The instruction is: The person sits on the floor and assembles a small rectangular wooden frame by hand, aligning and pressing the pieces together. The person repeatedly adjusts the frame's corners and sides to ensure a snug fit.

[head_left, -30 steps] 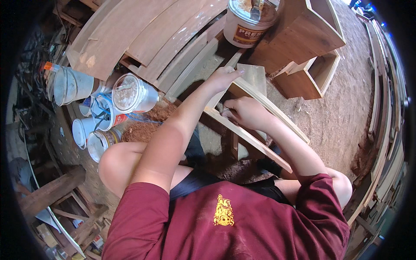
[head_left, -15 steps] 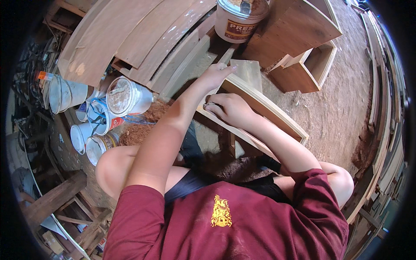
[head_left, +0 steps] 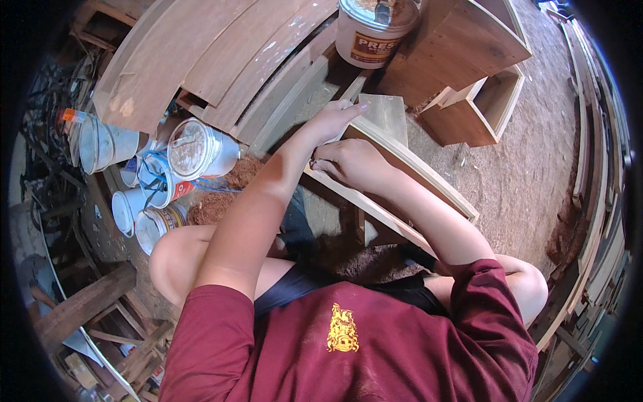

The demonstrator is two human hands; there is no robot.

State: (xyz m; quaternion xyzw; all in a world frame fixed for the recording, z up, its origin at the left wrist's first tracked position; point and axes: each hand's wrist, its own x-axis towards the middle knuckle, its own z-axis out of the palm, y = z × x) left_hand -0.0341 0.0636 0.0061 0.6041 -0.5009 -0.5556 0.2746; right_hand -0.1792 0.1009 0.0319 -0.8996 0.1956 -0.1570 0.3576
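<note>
Frame (head_left: 376, 209) (pale wood, long, narrow) sits mid-floor in front of the person, left end up near the planks (head_left: 221, 63), far rail slanting down to the right; can't tell what it bears on. Left hand (head_left: 335, 120) is wrapped over its far-left corner, thumb out along the end. Right hand (head_left: 355, 161) is bunched at the near-left corner, fingers curled by the near rail; can't tell if it grips anything, fingertips too small to read. Right forearm crosses the near rail, so little room that side; knees box in the near edge. Pale board (head_left: 387, 115) lies just beyond the far rail. Boxes (head_left: 462, 119) stand past it, with bucket (head_left: 372, 41) to their left. Tubs (head_left: 201, 149) crowd the floor's left side, apart from the frame. Best open room: floor (head_left: 519, 164) off the frame's right end, out to the lumber (head_left: 596, 144) along the floor's right edge.
</note>
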